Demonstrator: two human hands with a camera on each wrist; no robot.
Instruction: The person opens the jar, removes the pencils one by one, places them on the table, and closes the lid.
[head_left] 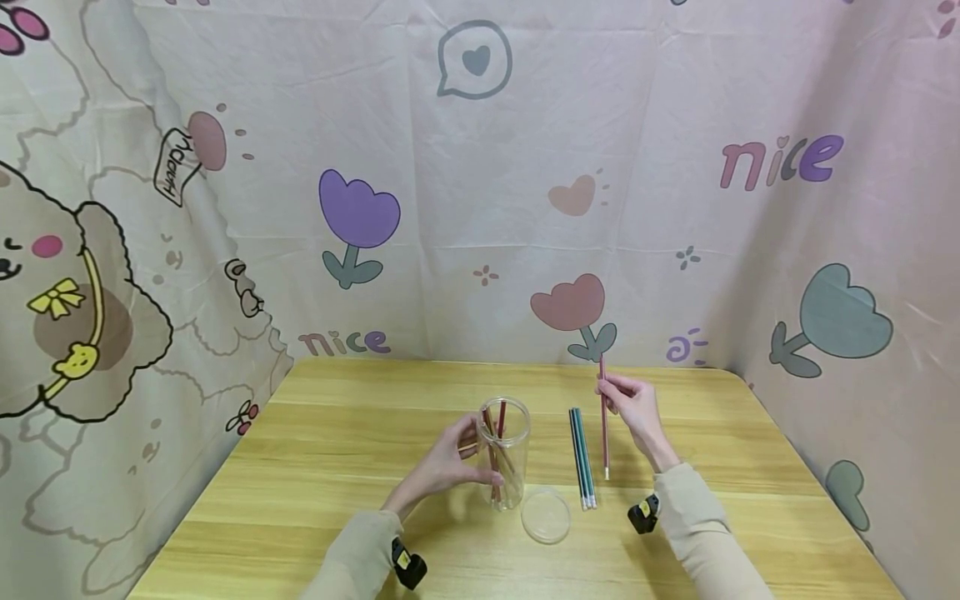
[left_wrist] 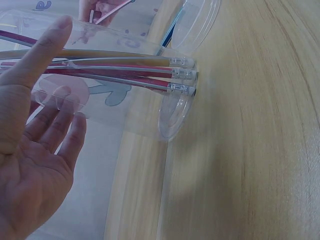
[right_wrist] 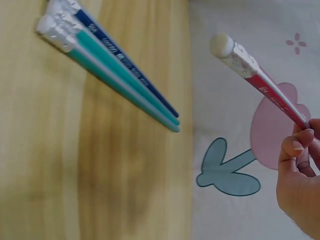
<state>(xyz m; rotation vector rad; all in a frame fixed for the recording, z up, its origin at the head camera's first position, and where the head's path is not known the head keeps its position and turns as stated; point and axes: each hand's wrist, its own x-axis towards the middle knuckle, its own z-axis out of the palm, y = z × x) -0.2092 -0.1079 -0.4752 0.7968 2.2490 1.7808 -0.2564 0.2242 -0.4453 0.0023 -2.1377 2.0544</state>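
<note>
My left hand [head_left: 444, 461] holds a clear plastic jar [head_left: 516, 479] from its left side, thumb in front and fingers behind. The jar stands upright and uncovered on the table. Several pencils lean inside it, red ones plus a yellowish pencil [left_wrist: 120, 56], eraser ends down. To the right, my right hand [head_left: 636, 410] pinches a red pencil [head_left: 604, 437] above the table, its white eraser end [right_wrist: 222, 46] pointing down. Between that pencil and the jar, two teal pencils [right_wrist: 107, 72] and a dark blue pencil [right_wrist: 127, 57] lie side by side.
A round clear lid [head_left: 546, 517] lies flat on the wooden table [head_left: 315, 467], just right of the jar's base. Behind the table's far edge hangs a printed cloth [head_left: 465, 167], with more cloth along both sides.
</note>
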